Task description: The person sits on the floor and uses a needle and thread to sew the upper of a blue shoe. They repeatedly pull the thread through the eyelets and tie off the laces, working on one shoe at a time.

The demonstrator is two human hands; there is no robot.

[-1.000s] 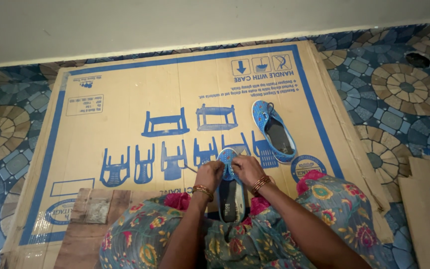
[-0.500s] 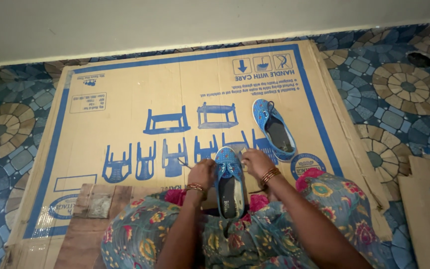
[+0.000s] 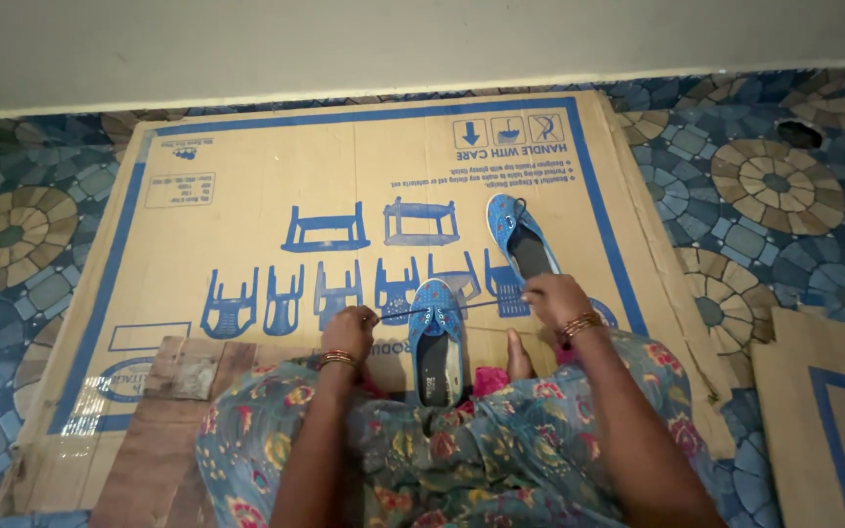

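A blue patterned shoe [image 3: 438, 342] rests in front of me between my knees, toe pointing away. My left hand [image 3: 348, 330] pinches one end of its dark lace [image 3: 471, 306] to the shoe's left. My right hand [image 3: 554, 298] pinches the other end to its right. The lace is stretched straight across the top of the shoe between both hands. A second matching blue shoe [image 3: 522, 239] lies farther away on the cardboard, just beyond my right hand. My bare toes [image 3: 517, 357] show beside the near shoe.
A large flattened cardboard sheet [image 3: 246, 196] with blue printed chair drawings covers the patterned tile floor [image 3: 775, 186]. A worn wooden board [image 3: 163, 430] lies by my left knee. Another cardboard piece [image 3: 833, 411] sits at the right. A pale wall [image 3: 344, 39] runs along the back.
My hands have moved apart from the shoe's top, left hand going left and right hand going right. The lace is now pulled taut between them.
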